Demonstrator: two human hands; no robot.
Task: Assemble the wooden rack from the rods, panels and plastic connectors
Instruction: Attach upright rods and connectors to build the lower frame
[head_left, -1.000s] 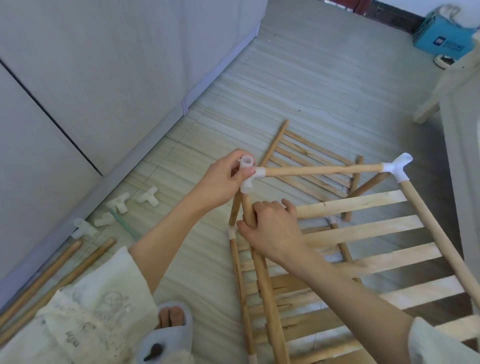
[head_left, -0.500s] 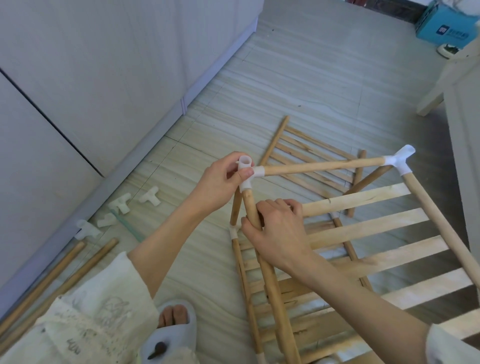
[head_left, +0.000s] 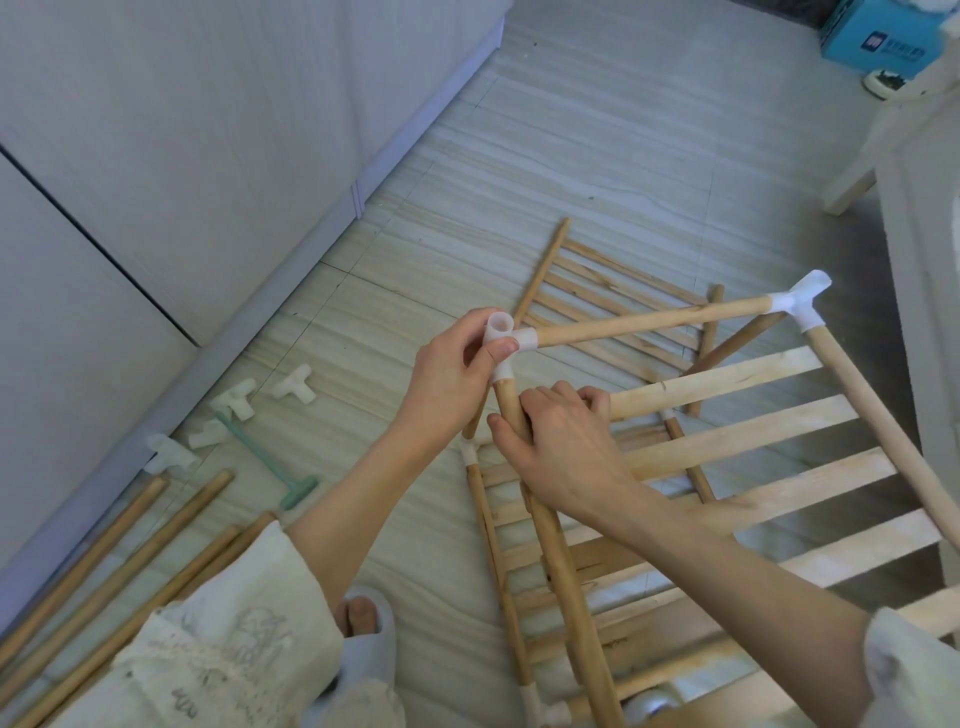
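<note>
My left hand (head_left: 451, 376) grips a white plastic corner connector (head_left: 500, 332) at the top of the half-built rack. A cross rod (head_left: 649, 325) runs from it to a second white connector (head_left: 802, 301) at the right. My right hand (head_left: 558, 447) is wrapped around the upright rod (head_left: 566, 571) just below the first connector. Pale slatted panels (head_left: 753, 441) lie inside the frame. A darker slatted panel (head_left: 608, 296) lies flat on the floor behind.
Loose white connectors (head_left: 293, 384) and a green tool (head_left: 260, 457) lie on the tiled floor by the white cabinet (head_left: 208, 130). Spare rods (head_left: 104, 551) lie at lower left. My slippered foot (head_left: 363, 623) is below; a blue box (head_left: 872, 41) sits far right.
Both hands keep their hold on the connector and the upright rod. The view has shifted slightly; my right hand sits a little closer to the connector.
</note>
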